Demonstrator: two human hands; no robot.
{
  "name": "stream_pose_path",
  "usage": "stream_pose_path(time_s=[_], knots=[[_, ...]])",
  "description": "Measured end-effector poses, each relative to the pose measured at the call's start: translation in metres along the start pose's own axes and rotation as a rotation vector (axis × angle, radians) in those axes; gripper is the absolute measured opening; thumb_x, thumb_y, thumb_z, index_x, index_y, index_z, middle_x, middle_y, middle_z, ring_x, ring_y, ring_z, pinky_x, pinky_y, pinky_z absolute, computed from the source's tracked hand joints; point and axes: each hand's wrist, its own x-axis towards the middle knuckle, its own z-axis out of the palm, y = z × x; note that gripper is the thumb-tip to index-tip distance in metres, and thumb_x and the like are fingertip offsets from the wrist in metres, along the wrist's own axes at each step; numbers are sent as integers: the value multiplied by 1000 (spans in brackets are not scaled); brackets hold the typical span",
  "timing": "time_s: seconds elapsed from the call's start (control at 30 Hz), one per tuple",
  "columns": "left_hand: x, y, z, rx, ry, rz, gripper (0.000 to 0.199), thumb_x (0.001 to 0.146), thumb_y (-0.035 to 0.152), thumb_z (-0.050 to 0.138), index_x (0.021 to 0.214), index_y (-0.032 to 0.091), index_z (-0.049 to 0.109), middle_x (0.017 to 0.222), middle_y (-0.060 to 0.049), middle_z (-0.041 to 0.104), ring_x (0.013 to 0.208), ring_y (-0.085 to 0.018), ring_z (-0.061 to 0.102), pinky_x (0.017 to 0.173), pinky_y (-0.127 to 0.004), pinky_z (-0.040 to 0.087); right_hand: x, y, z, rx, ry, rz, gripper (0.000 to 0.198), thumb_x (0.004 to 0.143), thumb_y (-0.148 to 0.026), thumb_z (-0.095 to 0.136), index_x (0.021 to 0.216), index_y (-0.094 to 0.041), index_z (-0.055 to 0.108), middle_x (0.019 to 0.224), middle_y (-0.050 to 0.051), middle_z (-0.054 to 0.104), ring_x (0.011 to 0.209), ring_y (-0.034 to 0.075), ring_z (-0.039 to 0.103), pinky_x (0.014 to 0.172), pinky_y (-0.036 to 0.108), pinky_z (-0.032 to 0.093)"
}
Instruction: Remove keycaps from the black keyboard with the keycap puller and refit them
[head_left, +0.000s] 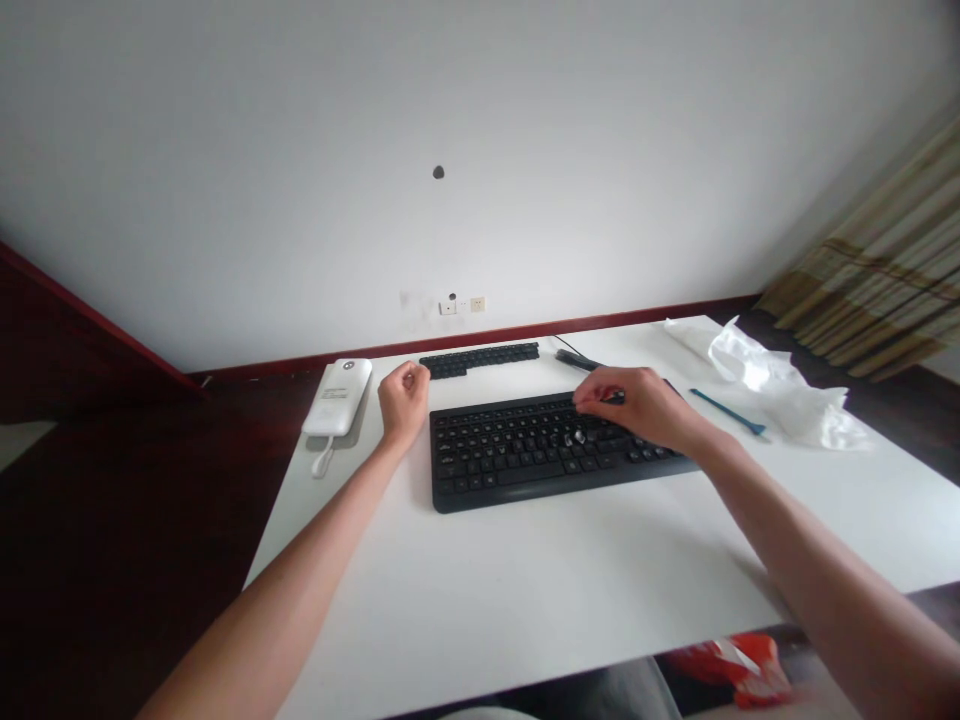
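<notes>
A black keyboard [517, 455] lies on the white table, its front edge toward me. Two small pale spots show among its keys, right of the middle. Over the keyboard's upper right part hovers my right hand [634, 402], thumb and fingers pinched together; what they hold, if anything, is hidden. My left hand [405, 402] is curled closed beside the keyboard's far left corner, and I cannot make out anything inside it. Just past that hand, rows of loose black keycaps [487, 356] are lined up behind the keyboard.
A white power bank [339, 398] with a short strap lies at the left. Behind the keyboard is a black bundled cable [577, 360]. To the right are a blue stick-like tool [727, 411] and crumpled clear plastic [795, 395]. A red packet [757, 670] sits below the table's front edge.
</notes>
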Motion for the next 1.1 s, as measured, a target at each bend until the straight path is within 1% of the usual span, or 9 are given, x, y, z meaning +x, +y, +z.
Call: stream_pose_path(time_s=[0.07, 0.13, 0.3, 0.43, 0.53, 0.67, 0.77, 0.93, 1.1], knots=[[1, -1, 0, -9, -9, -21, 38, 87, 31, 53, 61, 21, 28, 59, 5, 24, 58, -11, 26, 55, -27, 22, 9, -29, 15, 21, -168, -130, 26, 93, -50, 66, 97, -27, 77, 101, 5, 77, 94, 27, 70, 86, 40, 55], [1, -3, -1, -22, -9, -37, 37, 87, 32, 53, 61, 22, 28, 60, 5, 25, 59, -11, 27, 56, -27, 22, 18, -49, 27, 19, -263, -209, 23, 94, -48, 65, 97, -28, 77, 104, 5, 77, 98, 26, 70, 88, 39, 54], [2, -7, -2, -32, -5, -51, 38, 88, 31, 53, 62, 22, 27, 60, 5, 24, 59, -11, 27, 56, -27, 22, 36, -61, 45, -26, -440, -256, 18, 93, -40, 68, 100, -26, 78, 105, 4, 78, 96, 25, 71, 84, 36, 53], [3, -10, -1, -77, -33, -62, 37, 89, 30, 53, 62, 22, 28, 60, 6, 25, 59, -11, 30, 57, -26, 24, 43, -64, 49, -65, -494, -244, 13, 92, -32, 66, 94, -25, 77, 97, 3, 78, 90, 23, 72, 78, 34, 53], [3, -10, 0, -84, -42, -67, 37, 89, 30, 53, 62, 22, 29, 60, 6, 26, 59, -11, 30, 57, -26, 24, 48, -70, 49, -105, -525, -246, 9, 87, -25, 68, 92, -26, 76, 94, 2, 78, 86, 22, 72, 75, 33, 53], [2, -9, -1, -107, -52, -51, 36, 90, 28, 53, 62, 21, 30, 60, 6, 27, 59, -11, 30, 57, -26, 23, 62, -80, 44, -127, -524, -248, 16, 83, -17, 66, 94, -25, 74, 88, 1, 77, 80, 20, 72, 70, 30, 54], [3, -9, -1, -98, -55, -50, 36, 90, 27, 53, 62, 21, 30, 59, 6, 26, 59, -11, 29, 57, -27, 22, 76, -86, 37, -143, -533, -228, 16, 83, -19, 67, 97, -24, 75, 88, 1, 78, 80, 19, 72, 71, 29, 54], [3, -10, 0, -99, -50, -46, 36, 89, 25, 53, 61, 21, 31, 58, 6, 27, 58, -11, 30, 57, -27, 23, 84, -92, 41, -279, -758, -116, 17, 77, -31, 79, 91, -22, 78, 82, 1, 77, 75, 21, 71, 65, 29, 48], [3, -11, 0, -114, -60, -32, 36, 89, 25, 54, 62, 21, 31, 59, 6, 27, 58, -11, 29, 57, -27, 22, 79, -91, 53, -316, -762, -110, 9, 78, -29, 79, 83, -22, 77, 80, 1, 76, 73, 20, 70, 62, 28, 43]])
